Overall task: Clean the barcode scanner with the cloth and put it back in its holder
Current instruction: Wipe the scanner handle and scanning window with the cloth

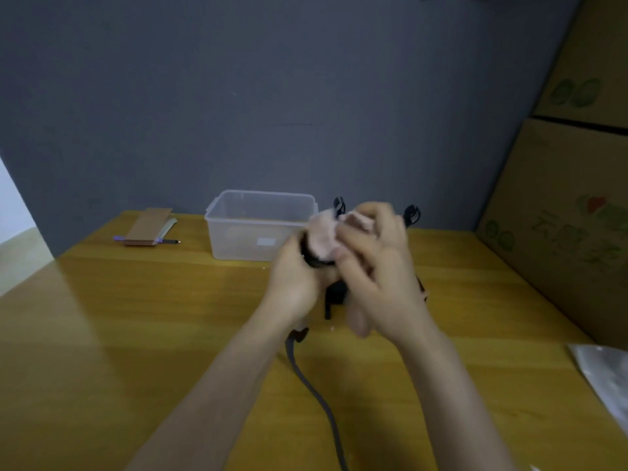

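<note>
The left hand [295, 283] is wrapped tight around the black barcode scanner [314, 258], holding it up above the yellow worktop [136, 317]. The right hand [377, 266] pinches the pink cloth [323, 237] and presses it on the scanner's head. The scanner looks hard and light, maybe a bit smooth, so the handle is the best place to hold. The cloth is soft and squashy. A gray cord [316, 396] hangs down and could tug. The black holder [411, 214] seems to stand just behind the hands, but the view is blurry.
</note>
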